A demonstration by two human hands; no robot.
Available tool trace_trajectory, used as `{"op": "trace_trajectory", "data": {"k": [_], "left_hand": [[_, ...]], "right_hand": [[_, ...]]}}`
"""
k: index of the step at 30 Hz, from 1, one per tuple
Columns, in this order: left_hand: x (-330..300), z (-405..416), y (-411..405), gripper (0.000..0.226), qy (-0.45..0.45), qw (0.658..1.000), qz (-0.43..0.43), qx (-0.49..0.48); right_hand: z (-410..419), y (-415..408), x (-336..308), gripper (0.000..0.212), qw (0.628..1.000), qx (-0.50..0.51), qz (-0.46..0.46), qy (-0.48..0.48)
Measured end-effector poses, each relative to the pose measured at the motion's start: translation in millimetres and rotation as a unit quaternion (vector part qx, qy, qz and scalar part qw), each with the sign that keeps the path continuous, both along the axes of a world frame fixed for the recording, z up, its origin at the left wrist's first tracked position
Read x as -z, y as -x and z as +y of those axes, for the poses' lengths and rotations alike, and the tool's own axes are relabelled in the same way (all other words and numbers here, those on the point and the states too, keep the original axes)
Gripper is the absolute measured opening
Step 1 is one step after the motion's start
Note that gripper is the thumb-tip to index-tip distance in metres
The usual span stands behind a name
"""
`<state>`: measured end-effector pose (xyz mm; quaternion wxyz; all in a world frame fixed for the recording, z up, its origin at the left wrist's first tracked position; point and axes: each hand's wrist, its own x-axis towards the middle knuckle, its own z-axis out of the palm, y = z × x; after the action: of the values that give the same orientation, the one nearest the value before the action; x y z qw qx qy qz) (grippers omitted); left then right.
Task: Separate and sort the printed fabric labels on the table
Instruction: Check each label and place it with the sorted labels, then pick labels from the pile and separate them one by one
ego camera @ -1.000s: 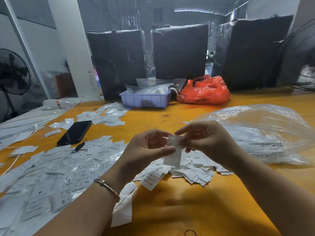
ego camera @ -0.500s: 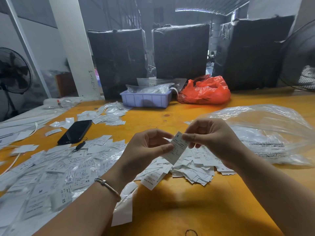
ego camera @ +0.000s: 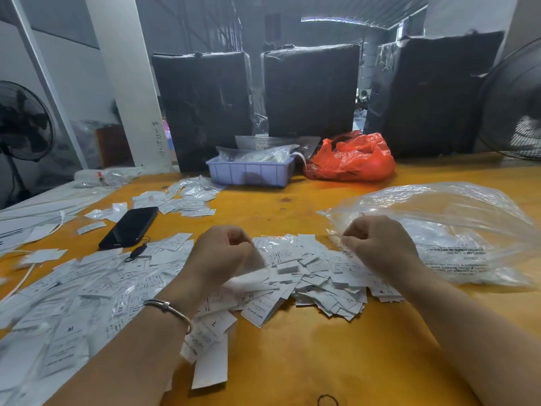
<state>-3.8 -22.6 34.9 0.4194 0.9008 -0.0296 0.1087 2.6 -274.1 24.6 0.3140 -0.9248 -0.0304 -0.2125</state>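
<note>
A heap of white printed fabric labels point(ego camera: 319, 276) lies on the orange table point(ego camera: 307, 356) in front of me. More labels in clear sleeves point(ego camera: 73, 294) spread over the left side. My left hand point(ego camera: 222, 253) hovers over the heap's left edge with curled fingers, and a blurred white label point(ego camera: 248, 278) hangs from its fingertips. My right hand point(ego camera: 377, 247) is over the heap's right edge, fingers curled, with nothing visible in it. The two hands are apart.
A black phone point(ego camera: 130, 227) lies at the left, a smaller label pile point(ego camera: 181, 199) behind it. A clear plastic bag point(ego camera: 445, 230) sits right of my right hand. A lilac tray point(ego camera: 248, 174) and a red bag point(ego camera: 351, 159) stand at the back, with fans at both sides.
Both hands pinched one label between them before. They have now drawn apart and dropped toward the heap; the label stays with my left hand.
</note>
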Motion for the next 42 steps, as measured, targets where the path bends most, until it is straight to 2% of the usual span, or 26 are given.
{"op": "trace_trajectory", "data": {"k": [2, 4, 11, 13, 15, 17, 19, 23, 25, 28, 36, 39, 42], "left_hand": [[1.5, 5.9, -3.7, 0.022, -0.113, 0.991, 0.007, -0.068], [1.7, 11.9, -4.7, 0.021, -0.185, 0.976, 0.031, -0.113], [1.3, 23.0, -8.4, 0.019, -0.311, 0.932, 0.065, -0.176], [4.4, 23.9, -9.0, 0.02, -0.337, 0.922, 0.06, -0.178], [6.7, 22.8, -8.8, 0.02, -0.351, 0.918, 0.05, -0.175], [7.9, 20.4, -8.2, 0.022, -0.351, 0.921, 0.03, -0.169], [8.7, 17.7, -7.9, 0.027, -0.335, 0.93, -0.001, -0.153], [10.3, 4.0, -4.3, 0.025, -0.176, 0.983, -0.027, -0.05], [11.9, -4.1, -0.5, 0.022, -0.14, 0.99, -0.028, 0.006], [14.7, -9.6, 2.0, 0.02, -0.138, 0.988, -0.044, 0.047], [14.7, -9.9, 2.7, 0.018, -0.13, 0.988, -0.068, 0.057], [14.8, -10.4, 2.3, 0.018, -0.128, 0.987, -0.078, 0.061], [14.7, -12.4, 2.5, 0.017, -0.124, 0.986, -0.091, 0.067]], "right_hand": [[-5.5, -3.3, 1.8, 0.01, 0.999, 0.034, 0.009, 0.006], [-10.3, -6.0, 1.5, 0.009, 0.998, 0.067, 0.004, 0.012], [-33.5, -12.0, 1.4, 0.04, 0.968, 0.212, 0.08, 0.103], [-39.2, -12.8, 1.9, 0.037, 0.958, 0.23, 0.104, 0.139], [-41.4, -12.8, 2.2, 0.022, 0.946, 0.24, 0.129, 0.176], [-41.7, -12.8, 1.8, 0.008, 0.94, 0.246, 0.145, 0.187], [-44.0, -15.0, 3.2, 0.002, 0.939, 0.251, 0.137, 0.193], [-50.7, -20.4, 7.3, 0.019, 0.937, 0.261, 0.114, 0.202], [-52.1, -21.2, 7.6, 0.017, 0.941, 0.26, 0.101, 0.189], [-52.1, -21.7, 8.4, 0.009, 0.953, 0.253, 0.068, 0.151], [-47.9, -20.0, 6.0, 0.015, 0.973, 0.223, -0.004, 0.055], [-38.1, -14.1, 1.1, 0.016, 0.974, 0.216, -0.021, 0.062], [-23.5, -6.2, -4.6, 0.013, 0.975, 0.19, -0.022, 0.112]]}}
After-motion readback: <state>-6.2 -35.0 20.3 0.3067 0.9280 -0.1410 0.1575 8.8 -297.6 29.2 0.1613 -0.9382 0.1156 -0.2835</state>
